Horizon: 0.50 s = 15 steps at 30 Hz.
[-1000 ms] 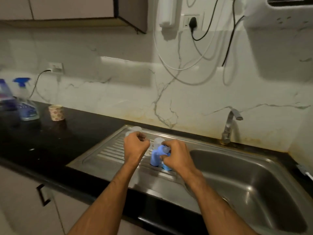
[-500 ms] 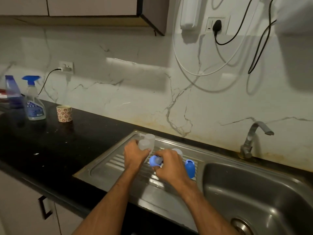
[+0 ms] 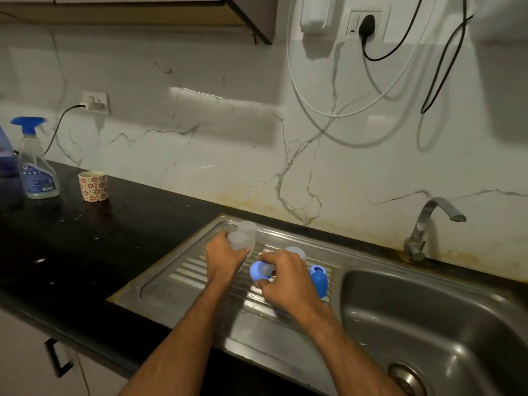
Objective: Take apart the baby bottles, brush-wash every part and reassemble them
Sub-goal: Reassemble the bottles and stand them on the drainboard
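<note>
Over the ribbed drainboard [image 3: 183,284], the left hand [image 3: 223,260] grips a clear cap [image 3: 237,240], with a second clear cap [image 3: 248,228] just beyond at 1 o'clock. The right hand [image 3: 288,278] pinches a blue ring [image 3: 258,271] holding a pale teat. At 3 o'clock of that hand stands a blue bottle [image 3: 319,280]; another clear piece [image 3: 295,251] shows at its 12 o'clock.

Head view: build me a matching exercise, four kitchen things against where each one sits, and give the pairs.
Things:
1. spray bottle
2. floral cup
3. blue bottle
4. tap

Places:
A. on the drainboard, right of the right hand
B. behind the sink basin, at the wall
C. far left of the black counter
D. on the counter, just right of the spray bottle

Pairs: 1-C, 2-D, 3-A, 4-B
</note>
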Available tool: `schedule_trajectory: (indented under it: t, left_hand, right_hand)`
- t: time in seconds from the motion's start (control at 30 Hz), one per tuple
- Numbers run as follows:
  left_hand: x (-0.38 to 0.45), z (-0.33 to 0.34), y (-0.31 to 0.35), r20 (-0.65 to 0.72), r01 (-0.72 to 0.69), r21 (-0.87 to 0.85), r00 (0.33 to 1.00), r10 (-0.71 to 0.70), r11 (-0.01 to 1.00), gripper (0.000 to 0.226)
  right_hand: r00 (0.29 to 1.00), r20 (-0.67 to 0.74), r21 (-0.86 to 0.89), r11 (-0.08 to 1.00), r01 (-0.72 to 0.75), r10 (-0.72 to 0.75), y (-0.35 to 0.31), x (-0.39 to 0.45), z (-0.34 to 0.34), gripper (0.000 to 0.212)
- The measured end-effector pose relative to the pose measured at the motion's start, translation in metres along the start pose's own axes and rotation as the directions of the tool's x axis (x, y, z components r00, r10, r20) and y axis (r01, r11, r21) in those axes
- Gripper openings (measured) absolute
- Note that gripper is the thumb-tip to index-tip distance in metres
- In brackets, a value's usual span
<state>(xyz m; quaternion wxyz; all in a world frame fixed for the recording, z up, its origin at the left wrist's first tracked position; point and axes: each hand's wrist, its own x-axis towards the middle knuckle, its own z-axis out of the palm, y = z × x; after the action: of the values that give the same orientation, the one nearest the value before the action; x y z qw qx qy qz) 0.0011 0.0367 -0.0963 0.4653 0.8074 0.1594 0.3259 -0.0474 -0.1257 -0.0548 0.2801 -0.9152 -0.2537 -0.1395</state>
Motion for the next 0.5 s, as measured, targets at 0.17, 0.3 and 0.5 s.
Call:
schedule_trajectory:
  t: [0.17, 0.3, 0.5]
  left_hand:
    - [-0.007, -0.013, 0.001, -0.037, 0.018, -0.018, 0.999, -0.019, 1.000, 0.051]
    - [-0.019, -0.033, 0.022, -0.079, -0.016, -0.094, 0.997, 0.009, 0.995, 0.055]
    - [-0.061, -0.048, 0.069, -0.101, -0.118, -0.126, 0.989, 0.106, 0.985, 0.054]
  right_hand:
    - [0.999, -0.020, 0.036, 0.999, 0.025, -0.024, 0.005, -0.005, -0.008, 0.024]
    - [0.997, -0.071, 0.080, 0.996, 0.040, -0.034, 0.009, -0.013, -0.031, 0.028]
    - [0.993, -0.114, 0.075, 0.997, 0.021, -0.012, 0.034, -0.043, -0.069, 0.023]
